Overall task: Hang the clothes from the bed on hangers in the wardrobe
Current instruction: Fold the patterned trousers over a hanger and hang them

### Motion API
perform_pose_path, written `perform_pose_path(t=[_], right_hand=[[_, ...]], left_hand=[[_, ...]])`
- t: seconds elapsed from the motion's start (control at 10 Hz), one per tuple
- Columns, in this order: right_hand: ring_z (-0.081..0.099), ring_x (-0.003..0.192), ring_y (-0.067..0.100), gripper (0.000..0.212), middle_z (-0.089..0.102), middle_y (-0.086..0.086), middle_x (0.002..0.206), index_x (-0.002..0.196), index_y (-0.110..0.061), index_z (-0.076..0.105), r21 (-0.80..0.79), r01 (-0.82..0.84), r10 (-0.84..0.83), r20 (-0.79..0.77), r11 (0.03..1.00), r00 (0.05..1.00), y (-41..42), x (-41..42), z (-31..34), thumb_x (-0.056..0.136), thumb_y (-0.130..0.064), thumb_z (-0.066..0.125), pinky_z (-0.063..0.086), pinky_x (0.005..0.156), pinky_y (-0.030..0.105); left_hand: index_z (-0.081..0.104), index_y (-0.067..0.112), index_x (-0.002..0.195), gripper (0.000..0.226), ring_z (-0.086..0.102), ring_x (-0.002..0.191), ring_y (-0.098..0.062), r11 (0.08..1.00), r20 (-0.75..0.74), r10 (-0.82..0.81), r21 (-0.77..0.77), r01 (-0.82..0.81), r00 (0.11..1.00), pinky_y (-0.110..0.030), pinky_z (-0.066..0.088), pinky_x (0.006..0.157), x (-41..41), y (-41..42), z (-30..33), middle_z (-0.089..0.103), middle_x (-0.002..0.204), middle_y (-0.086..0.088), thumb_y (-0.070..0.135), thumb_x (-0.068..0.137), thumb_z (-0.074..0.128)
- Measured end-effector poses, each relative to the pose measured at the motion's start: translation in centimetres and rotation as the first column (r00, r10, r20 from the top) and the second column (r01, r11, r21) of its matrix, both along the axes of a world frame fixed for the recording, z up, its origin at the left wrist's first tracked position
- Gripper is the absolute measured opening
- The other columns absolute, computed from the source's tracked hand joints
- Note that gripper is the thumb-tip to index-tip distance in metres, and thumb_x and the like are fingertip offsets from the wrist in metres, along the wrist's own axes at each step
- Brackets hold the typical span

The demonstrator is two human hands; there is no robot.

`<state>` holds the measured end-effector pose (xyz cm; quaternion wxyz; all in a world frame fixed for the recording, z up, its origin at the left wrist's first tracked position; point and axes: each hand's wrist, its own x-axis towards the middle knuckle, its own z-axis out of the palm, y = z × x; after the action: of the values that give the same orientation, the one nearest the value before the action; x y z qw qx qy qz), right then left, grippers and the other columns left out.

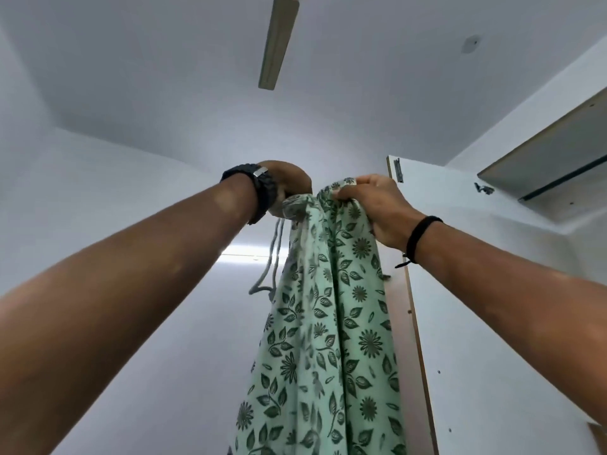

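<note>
Head view: you hold a pale green garment printed with dark green leaves and flowers high overhead, both arms raised toward the white ceiling. Your left hand, with a dark watch on its wrist, is curled around the gathered top edge of the garment at its left side; the fingers are turned away from the camera, so how they lie cannot be told. Your right hand, a black band around its wrist, pinches a bunched fold of the same top edge, thumb and fingers closed on the cloth. The two hands sit just beside each other. The fabric hangs down from them in long folds and runs out of the bottom of the frame. A light drawstring dangles in a loop below your left hand. To the right stands the open white wardrobe door, its hinges showing near the top, with an upper cabinet door swung open above it. A ceiling fan blade reaches in from the top.
</note>
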<state>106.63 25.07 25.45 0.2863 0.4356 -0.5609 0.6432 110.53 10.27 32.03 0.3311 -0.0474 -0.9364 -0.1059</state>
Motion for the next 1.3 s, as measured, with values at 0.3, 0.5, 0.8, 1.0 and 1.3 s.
perform_pose_path(t=[0.3,0.5,0.8,1.0,1.3], right_hand=[[0.063,0.096,0.028,0.043,0.064,0.012,0.108,0.12,-0.009,0.048,0.119,-0.066,0.076,-0.085,0.991,0.993,0.5,1.3,-0.2,0.086,-0.024,0.07,0.048,0.098,0.051],[0.061,0.09,0.024,0.042,0.065,0.017,0.112,0.123,-0.004,0.05,0.459,0.363,-0.281,-0.24,0.811,0.929,1.2,1.8,-0.3,0.088,-0.021,0.067,0.051,0.091,0.043],[0.063,0.102,0.034,0.028,0.062,0.021,0.118,0.121,-0.005,0.052,0.155,0.446,-0.395,-0.274,0.881,0.877,4.5,1.6,1.8,0.093,-0.008,0.055,0.054,0.089,0.046],[0.062,0.087,0.019,0.048,0.062,0.001,0.098,0.112,-0.019,0.053,0.343,0.698,-0.53,-0.468,0.629,0.707,4.8,3.1,1.3,0.079,-0.047,0.073,0.052,0.069,0.026],[0.068,0.093,0.025,0.03,0.07,0.01,0.107,0.112,-0.008,0.061,0.317,0.339,-0.325,-0.099,0.886,0.941,5.3,3.8,3.1,0.098,-0.033,0.052,0.057,0.076,0.038]], left_hand=[[0.055,-0.003,0.086,0.017,0.066,0.048,-0.019,0.658,-0.051,-0.447,0.657,0.367,0.893,-0.022,0.051,0.04,0.9,2.2,-0.2,0.065,0.072,-0.015,0.01,0.096,0.051],[0.052,-0.007,0.1,0.013,0.066,0.08,-0.024,0.551,-0.197,-0.41,0.725,0.414,0.891,-0.036,0.059,0.056,1.1,2.3,0.1,0.062,0.105,-0.018,0.001,0.097,0.043],[0.044,-0.011,0.117,0.036,0.062,0.107,-0.04,0.514,-0.119,-0.639,0.669,0.538,0.76,-0.043,0.057,0.082,3.7,2.7,0.5,0.049,0.131,-0.027,-0.011,0.084,0.027],[0.055,-0.01,0.122,0.035,0.059,0.112,-0.027,0.78,-0.056,-0.493,0.414,0.47,0.868,-0.031,0.056,0.087,3.6,3.2,0.0,0.058,0.125,-0.017,-0.013,0.087,0.049],[0.067,0.016,0.098,0.03,0.054,0.065,-0.013,0.978,-0.254,-0.203,-0.108,0.181,0.946,-0.022,0.038,0.053,3.8,2.4,1.2,0.066,0.078,0.001,0.031,0.074,0.077]])
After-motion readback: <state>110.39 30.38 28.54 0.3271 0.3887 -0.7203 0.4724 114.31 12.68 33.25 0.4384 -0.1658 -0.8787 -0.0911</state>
